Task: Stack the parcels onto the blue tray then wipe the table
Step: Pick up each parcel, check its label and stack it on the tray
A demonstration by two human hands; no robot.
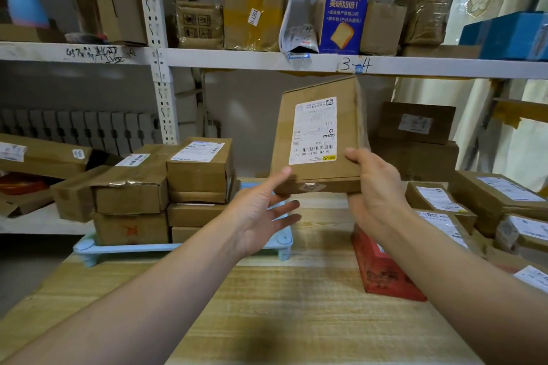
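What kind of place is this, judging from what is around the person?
Most likely a parcel pickup point or small delivery storeroom. Metal shelves with a handwritten number hold many cardboard boxes, labelled parcels are stacked on a blue tray, and the right hand holds a labelled parcel.

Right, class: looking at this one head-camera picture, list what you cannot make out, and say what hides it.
Head view only:
- Blue tray: its top is hidden under stacked parcels.
- Held parcel: label text too small to read; its back faces away.
- Red parcel: partly behind the right forearm.
- Right hand: fingers hidden behind the held parcel.
- Parcels at the right edge: cut off by the frame.
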